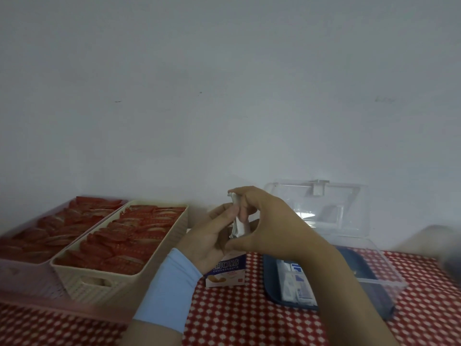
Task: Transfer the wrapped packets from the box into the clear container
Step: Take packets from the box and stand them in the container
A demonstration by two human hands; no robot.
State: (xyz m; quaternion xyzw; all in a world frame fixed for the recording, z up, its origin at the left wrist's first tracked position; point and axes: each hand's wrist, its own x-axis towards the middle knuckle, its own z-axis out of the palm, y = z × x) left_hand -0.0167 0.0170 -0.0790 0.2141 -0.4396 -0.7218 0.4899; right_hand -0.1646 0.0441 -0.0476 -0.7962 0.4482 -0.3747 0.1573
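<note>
Both hands meet above the table's middle, holding a small bunch of silvery-white wrapped packets (238, 222). My left hand (212, 236), with a light blue wristband, cups the bunch from the left. My right hand (259, 221) pinches it from the top and right. Right beneath them stands a small white and blue box (225, 272), partly hidden by my left hand. To the right lies the clear container (374, 273) with a dark blue base and its clear lid (319, 203) swung up against the wall; several white and blue packets (296, 283) lie inside.
A cream basket (94, 278) and a pink tray (27, 275) on the left hold rows of red packets. The table carries a red and white patterned cloth (237, 318). A plain white wall stands close behind. A blurred grey object (444, 248) sits at the far right.
</note>
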